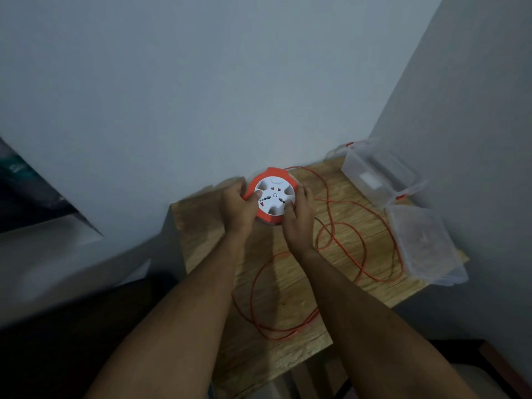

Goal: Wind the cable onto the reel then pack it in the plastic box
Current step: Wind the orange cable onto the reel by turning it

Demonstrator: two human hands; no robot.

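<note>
Reel [272, 197], orange w/ white socket face, sits at the far edge of the wooden worktop [288, 286], right against the wall. Both hands are on it.

Left hand [237, 205] grips the reel's left side: fingers curled round the orange rim, thumb lying on the white face. Right hand [299, 217] holds the reel's right side: fingers curled over the rim on the far-right, thumb tip pressed on the white face near its lower-right edge. Both forearms reach in from the near side of the reel.

Cable [339, 240], orange, mostly off the reel: leaves the reel's top right, runs in loose loops over the worktop to the right of and nearer than the reel. One big loop lies on the near side of the reel, passing under the right forearm; more loops spread to the right toward the box lid.

Plastic box [374, 174], clear w/ red clips, stands open, well right of the reel, at the worktop's far-right corner. Its clear lid [423, 240] lies just nearer than the box, right of the reel, at the worktop's right edge. The cable's outer loop runs just beside the lid; can't tell if touching.
</note>
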